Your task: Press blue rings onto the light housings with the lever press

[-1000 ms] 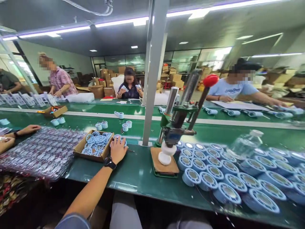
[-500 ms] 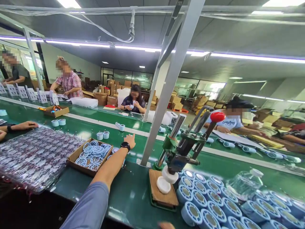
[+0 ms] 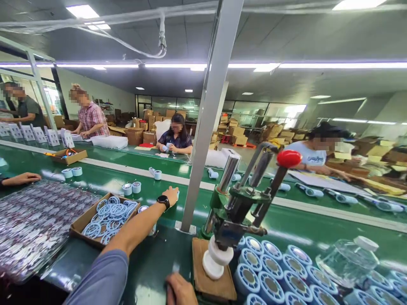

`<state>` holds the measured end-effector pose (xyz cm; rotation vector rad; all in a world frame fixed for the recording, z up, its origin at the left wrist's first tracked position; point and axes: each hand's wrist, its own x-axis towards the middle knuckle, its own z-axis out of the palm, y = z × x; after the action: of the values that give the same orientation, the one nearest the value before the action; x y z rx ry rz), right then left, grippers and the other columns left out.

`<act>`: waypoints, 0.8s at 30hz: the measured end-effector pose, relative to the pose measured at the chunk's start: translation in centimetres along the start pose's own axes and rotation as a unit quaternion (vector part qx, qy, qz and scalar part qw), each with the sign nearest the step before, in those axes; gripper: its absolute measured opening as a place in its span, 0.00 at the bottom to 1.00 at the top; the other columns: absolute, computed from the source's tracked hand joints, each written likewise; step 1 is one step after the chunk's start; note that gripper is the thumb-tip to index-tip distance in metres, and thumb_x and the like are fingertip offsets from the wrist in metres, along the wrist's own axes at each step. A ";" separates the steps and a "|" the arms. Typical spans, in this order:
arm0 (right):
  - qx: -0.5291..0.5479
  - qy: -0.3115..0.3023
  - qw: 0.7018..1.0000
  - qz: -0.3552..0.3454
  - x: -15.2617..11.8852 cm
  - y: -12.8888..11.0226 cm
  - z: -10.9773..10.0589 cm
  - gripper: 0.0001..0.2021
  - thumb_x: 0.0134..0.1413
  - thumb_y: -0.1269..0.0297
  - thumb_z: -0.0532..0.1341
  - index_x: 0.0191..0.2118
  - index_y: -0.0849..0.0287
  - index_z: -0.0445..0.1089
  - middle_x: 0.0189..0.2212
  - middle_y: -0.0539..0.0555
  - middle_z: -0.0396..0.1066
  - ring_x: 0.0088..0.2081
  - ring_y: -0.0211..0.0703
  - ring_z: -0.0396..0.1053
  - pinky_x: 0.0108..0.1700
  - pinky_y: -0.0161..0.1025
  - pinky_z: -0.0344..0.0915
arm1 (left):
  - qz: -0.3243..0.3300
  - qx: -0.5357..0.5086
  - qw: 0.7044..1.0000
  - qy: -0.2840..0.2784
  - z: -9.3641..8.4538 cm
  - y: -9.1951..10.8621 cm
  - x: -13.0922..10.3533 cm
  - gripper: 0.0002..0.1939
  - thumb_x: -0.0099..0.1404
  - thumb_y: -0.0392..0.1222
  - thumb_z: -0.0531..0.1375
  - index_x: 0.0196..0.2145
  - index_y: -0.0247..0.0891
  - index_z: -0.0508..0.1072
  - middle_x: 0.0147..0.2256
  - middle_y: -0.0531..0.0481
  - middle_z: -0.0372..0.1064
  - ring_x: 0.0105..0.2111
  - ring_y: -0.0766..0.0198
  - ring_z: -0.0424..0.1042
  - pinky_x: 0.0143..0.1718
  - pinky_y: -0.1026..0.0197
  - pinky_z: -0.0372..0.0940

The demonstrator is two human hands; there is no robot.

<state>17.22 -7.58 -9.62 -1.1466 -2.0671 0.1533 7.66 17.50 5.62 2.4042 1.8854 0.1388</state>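
My left hand, with a black watch at the wrist, reaches over the green belt. Its fingers are closed, and a sliver of a light blue round part shows at their far side. My right hand is low in view beside the hand press; its fingers are mostly hidden. The hand press has a red knob and a white round pad above a white seat on a wooden base. Left of my forearm sits a cardboard box of light blue rings. Blue round housings stand in rows right of the press.
A grey post rises just right of my left hand. A clear plastic bottle lies by the housings. Wired parts cover the left bench, with another person's hand behind. Several people work across the belt.
My view has shifted, with the press and post now further left. My left hand has closed, with light blue showing at it. My right hand has come further into view beside the press.
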 end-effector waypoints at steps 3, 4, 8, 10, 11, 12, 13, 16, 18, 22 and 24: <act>0.024 -0.009 1.000 0.008 0.4 -1.0 -1.0 0.13 0.57 0.76 0.49 0.37 0.56 0.69 0.29 0.52 0.70 0.31 0.40 0.73 0.33 0.32 0.67 | 0.003 0.018 1.000 -0.009 0.5 1.0 -4.1 0.23 0.70 0.43 0.59 0.60 0.39 0.62 0.54 0.39 0.63 0.48 0.53 0.71 0.47 0.49 0.71; 0.034 -0.012 0.999 0.015 0.5 -1.4 -1.4 0.13 0.58 0.75 0.48 0.38 0.56 0.69 0.29 0.52 0.70 0.31 0.40 0.73 0.33 0.32 0.67 | 0.001 0.023 1.000 -0.010 0.7 1.4 -5.8 0.23 0.69 0.42 0.58 0.60 0.39 0.62 0.54 0.38 0.62 0.48 0.51 0.71 0.46 0.49 0.71; 0.087 -0.005 0.996 0.034 0.5 -2.3 -2.4 0.14 0.62 0.73 0.47 0.39 0.56 0.70 0.31 0.53 0.70 0.32 0.41 0.72 0.35 0.34 0.66 | -0.010 0.027 1.000 0.002 1.7 2.9 -12.6 0.25 0.67 0.40 0.58 0.61 0.42 0.60 0.52 0.35 0.62 0.49 0.48 0.71 0.42 0.52 0.71; 0.109 0.015 0.992 0.054 0.2 -2.4 -2.4 0.14 0.64 0.70 0.47 0.39 0.56 0.70 0.31 0.53 0.71 0.33 0.42 0.72 0.35 0.35 0.67 | -0.022 0.023 0.999 0.013 2.4 3.4 -15.2 0.25 0.67 0.39 0.57 0.61 0.43 0.60 0.51 0.35 0.62 0.49 0.48 0.70 0.42 0.53 0.72; 0.116 0.030 0.990 0.070 0.2 -2.3 -2.4 0.14 0.64 0.69 0.47 0.39 0.56 0.70 0.32 0.54 0.71 0.34 0.43 0.72 0.36 0.36 0.67 | -0.031 0.021 0.999 0.019 2.8 3.6 -16.2 0.25 0.68 0.39 0.56 0.62 0.44 0.60 0.51 0.36 0.63 0.50 0.49 0.70 0.41 0.54 0.72; 0.119 0.045 0.988 0.087 0.2 -2.3 -2.3 0.14 0.64 0.68 0.47 0.40 0.56 0.70 0.33 0.54 0.71 0.35 0.43 0.72 0.37 0.37 0.68 | -0.042 0.018 0.999 0.025 3.2 3.8 -17.1 0.24 0.69 0.38 0.54 0.62 0.44 0.60 0.51 0.36 0.63 0.50 0.49 0.69 0.41 0.55 0.72; 0.116 0.056 0.986 0.103 0.3 -2.1 -2.3 0.13 0.63 0.68 0.47 0.42 0.56 0.69 0.35 0.55 0.71 0.36 0.44 0.72 0.39 0.38 0.69 | -0.054 0.016 0.998 0.030 3.4 3.8 -17.9 0.24 0.70 0.38 0.53 0.63 0.44 0.59 0.51 0.36 0.63 0.51 0.49 0.69 0.42 0.54 0.72; 0.088 0.050 0.986 0.130 1.7 -1.9 -1.9 0.17 0.56 0.72 0.47 0.46 0.57 0.67 0.42 0.57 0.69 0.42 0.46 0.72 0.45 0.41 0.70 | -0.074 0.008 0.996 0.045 3.3 3.4 -19.8 0.28 0.70 0.42 0.54 0.66 0.42 0.55 0.55 0.35 0.62 0.54 0.49 0.66 0.45 0.53 0.72; 0.079 0.034 0.988 0.128 3.2 -2.0 -1.4 0.20 0.52 0.73 0.48 0.49 0.56 0.66 0.46 0.58 0.67 0.45 0.47 0.71 0.48 0.42 0.70 | -0.064 0.006 0.996 0.057 2.2 2.1 -20.8 0.29 0.71 0.45 0.55 0.67 0.42 0.53 0.59 0.37 0.59 0.57 0.51 0.64 0.49 0.55 0.70; 0.016 -0.025 0.992 0.125 6.3 -3.4 -0.2 0.23 0.57 0.66 0.56 0.60 0.51 0.64 0.52 0.60 0.62 0.50 0.52 0.69 0.48 0.45 0.71 | -0.091 0.032 0.993 0.072 -2.4 -4.5 -21.7 0.20 0.75 0.39 0.46 0.61 0.40 0.63 0.56 0.41 0.65 0.55 0.59 0.67 0.55 0.60 0.65; -0.036 -0.057 0.990 0.127 7.2 -4.4 0.2 0.24 0.59 0.63 0.59 0.62 0.49 0.64 0.54 0.61 0.61 0.51 0.55 0.68 0.48 0.47 0.70 | -0.158 0.056 0.984 0.061 -4.7 -9.3 -21.4 0.17 0.75 0.36 0.46 0.53 0.32 0.69 0.48 0.37 0.70 0.51 0.56 0.70 0.53 0.54 0.66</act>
<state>11.84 -4.61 -3.91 -1.4738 -2.0319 0.2750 -7.00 -1.07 8.74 2.1673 2.3607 0.1660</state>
